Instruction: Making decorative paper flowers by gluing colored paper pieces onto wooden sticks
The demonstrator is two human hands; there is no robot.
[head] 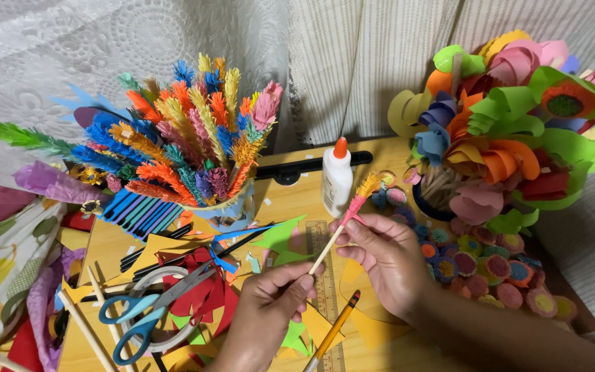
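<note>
My left hand pinches the lower end of a thin wooden stick. My right hand holds the same stick higher up, at the pink fringed paper wrap topped with a yellow fringe. The stick points up and to the right, toward a white glue bottle with an orange cap. A yellow pencil lies on a wooden ruler just below my hands.
A cup of many coloured fringed paper sticks stands at left. Blue-handled scissors, a tape ring and paper scraps lie on the wooden table. A bouquet of paper flowers and several small rolled paper discs sit at right.
</note>
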